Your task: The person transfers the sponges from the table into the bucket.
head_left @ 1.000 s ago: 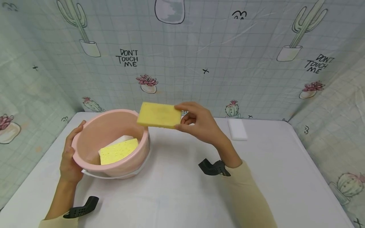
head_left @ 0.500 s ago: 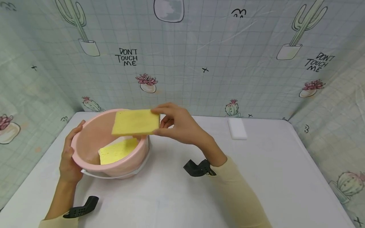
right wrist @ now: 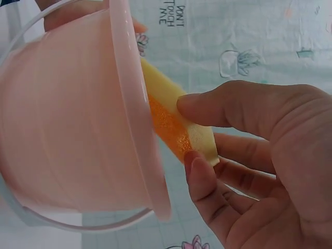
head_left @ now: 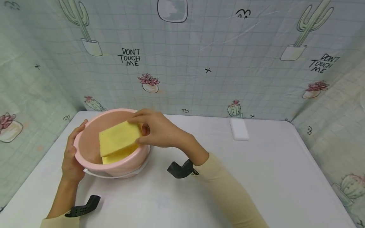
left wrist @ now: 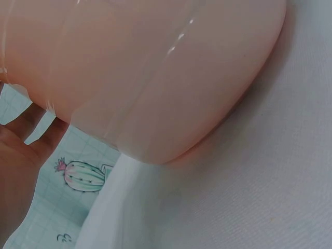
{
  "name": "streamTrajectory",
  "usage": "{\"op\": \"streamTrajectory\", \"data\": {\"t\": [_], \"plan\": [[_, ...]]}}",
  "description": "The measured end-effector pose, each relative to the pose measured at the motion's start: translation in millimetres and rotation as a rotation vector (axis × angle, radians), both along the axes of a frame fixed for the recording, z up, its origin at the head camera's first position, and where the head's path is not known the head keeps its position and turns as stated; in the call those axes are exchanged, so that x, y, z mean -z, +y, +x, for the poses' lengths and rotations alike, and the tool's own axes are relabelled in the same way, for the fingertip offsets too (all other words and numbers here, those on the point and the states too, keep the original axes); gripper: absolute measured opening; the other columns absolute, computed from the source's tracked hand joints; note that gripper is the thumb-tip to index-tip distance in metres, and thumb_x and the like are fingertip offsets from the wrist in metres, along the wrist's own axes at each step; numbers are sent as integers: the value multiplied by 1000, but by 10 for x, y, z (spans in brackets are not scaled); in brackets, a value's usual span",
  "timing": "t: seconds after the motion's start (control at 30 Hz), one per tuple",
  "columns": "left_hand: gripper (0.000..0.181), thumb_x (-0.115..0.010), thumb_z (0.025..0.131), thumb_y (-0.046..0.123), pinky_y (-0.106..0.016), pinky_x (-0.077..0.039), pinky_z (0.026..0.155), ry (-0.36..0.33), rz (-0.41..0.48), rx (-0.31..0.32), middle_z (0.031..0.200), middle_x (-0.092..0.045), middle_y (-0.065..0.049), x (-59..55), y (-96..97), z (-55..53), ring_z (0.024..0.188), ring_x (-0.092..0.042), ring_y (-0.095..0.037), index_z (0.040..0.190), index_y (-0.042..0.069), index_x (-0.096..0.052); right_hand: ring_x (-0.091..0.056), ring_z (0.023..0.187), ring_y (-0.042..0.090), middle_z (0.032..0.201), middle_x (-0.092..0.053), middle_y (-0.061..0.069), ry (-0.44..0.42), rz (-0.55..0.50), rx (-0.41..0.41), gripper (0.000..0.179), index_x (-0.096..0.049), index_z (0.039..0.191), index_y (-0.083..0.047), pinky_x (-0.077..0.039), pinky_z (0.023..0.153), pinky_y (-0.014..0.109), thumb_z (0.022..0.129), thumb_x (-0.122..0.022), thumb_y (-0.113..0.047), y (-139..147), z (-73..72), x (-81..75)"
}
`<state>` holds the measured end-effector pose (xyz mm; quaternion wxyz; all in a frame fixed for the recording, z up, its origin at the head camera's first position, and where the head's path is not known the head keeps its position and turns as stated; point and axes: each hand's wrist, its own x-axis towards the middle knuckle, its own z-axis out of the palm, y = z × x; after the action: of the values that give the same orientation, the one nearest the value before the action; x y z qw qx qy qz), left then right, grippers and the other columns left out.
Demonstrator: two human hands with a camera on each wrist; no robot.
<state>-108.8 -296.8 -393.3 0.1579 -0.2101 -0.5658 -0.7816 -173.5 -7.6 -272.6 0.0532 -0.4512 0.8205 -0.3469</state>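
Note:
A pink bucket (head_left: pixel 88 139) stands on the table's left side, its opening tipped toward the camera. My left hand (head_left: pixel 71 148) holds it from the left, fingers spread along the outer wall up to the rim. My right hand (head_left: pixel 159 128) pinches the right end of a yellow sponge (head_left: pixel 119 136), its far end inside the bucket. In the right wrist view the sponge (right wrist: pixel 205 142) shows an orange layer along one side, with the thumb on one face and fingertips on the other. Beneath it in the bucket lies another yellow sponge (head_left: pixel 117 157), mostly covered.
A white rectangular block (head_left: pixel 239 129) lies on the white table (head_left: pixel 256 177) toward the back right. The bucket's white handle (head_left: pixel 114 176) hangs down at the front. A cactus-printed curtain (head_left: pixel 182 63) encloses the back and sides.
My right hand has moved left and down, carrying the sponge from beside the bucket over its rim into the opening, where it hides much of the sponge below. The left hand stays on the bucket.

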Motion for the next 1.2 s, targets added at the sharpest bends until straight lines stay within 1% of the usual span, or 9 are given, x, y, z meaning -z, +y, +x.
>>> {"op": "streamTrajectory", "data": {"t": [0.17, 0.23, 0.37, 0.5, 0.63, 0.77, 0.9, 1.07, 1.2], "plan": [[57, -40, 93, 24, -26, -27, 110, -8, 3, -8, 157, -15, -7, -8, 12, -1, 142, -15, -24, 148, 8, -31, -48, 95, 9, 132, -50, 1, 28, 50, -25, 56, -56, 134, -7, -40, 78, 13, 80, -73, -12, -86, -3, -1], [57, -41, 93, 24, -26, -25, 110, -4, 7, -13, 157, -16, -8, -11, 11, -1, 142, -15, -24, 147, 8, -32, -46, 101, 10, 133, -49, 1, 24, 76, -35, 57, -55, 135, -7, -39, 80, 13, 81, -72, -12, -121, -5, -8], [57, -41, 93, 23, -26, -28, 109, 15, 8, -17, 157, -17, -9, -13, 5, -2, 141, -17, -24, 146, 6, -33, -43, 115, 8, 137, -48, 1, 15, 135, -65, 57, -53, 136, -6, -34, 90, 12, 81, -71, -11, -199, -4, -20], [57, -41, 93, 24, -26, -30, 107, 18, 3, -23, 157, -17, -10, -8, 4, -1, 140, -19, -24, 146, 5, -32, -40, 119, 6, 139, -45, 1, -1, 186, -90, 58, -52, 136, -5, -31, 91, 9, 82, -70, -10, -269, 17, -16], [58, -40, 93, 24, -26, -29, 109, 26, -3, -22, 157, -16, -10, 6, 13, -9, 141, -17, -26, 146, 5, -31, -36, 120, 7, 140, -41, 3, -16, 223, -103, 57, -49, 139, -4, -30, 90, 8, 86, -68, -16, -298, 44, -4], [57, -40, 93, 23, -27, -28, 109, 33, -8, -10, 157, -16, -10, 13, 11, -24, 141, -15, -27, 147, 5, -31, -39, 119, 8, 135, -47, 3, 6, 231, -103, 50, -50, 137, -4, -30, 94, 10, 94, -61, -27, -305, 41, 12], [57, -39, 93, 22, -27, -27, 109, 24, -3, -2, 157, -15, -10, 10, 14, -26, 141, -14, -26, 147, 5, -31, -45, 117, 7, 132, -54, 2, 25, 225, -80, 44, -53, 135, -4, -32, 96, 13, 98, -55, -26, -311, 17, 16], [57, -40, 93, 23, -26, -30, 107, 10, -1, -9, 157, -15, -9, 9, 17, -11, 140, -18, -24, 147, 6, -31, -46, 121, 8, 132, -55, 1, 30, 206, -20, 40, -56, 132, -6, -33, 99, 14, 97, -56, -25, -289, 3, -1], [57, -40, 94, 24, -26, -31, 106, 5, -2, -14, 157, -16, -8, 12, 11, 3, 140, -20, -23, 147, 7, -32, -55, 94, 8, 126, -57, 0, 39, 128, 30, 37, -59, 129, -7, -41, 83, 15, 96, -57, -24, -220, 3, -21]]}}
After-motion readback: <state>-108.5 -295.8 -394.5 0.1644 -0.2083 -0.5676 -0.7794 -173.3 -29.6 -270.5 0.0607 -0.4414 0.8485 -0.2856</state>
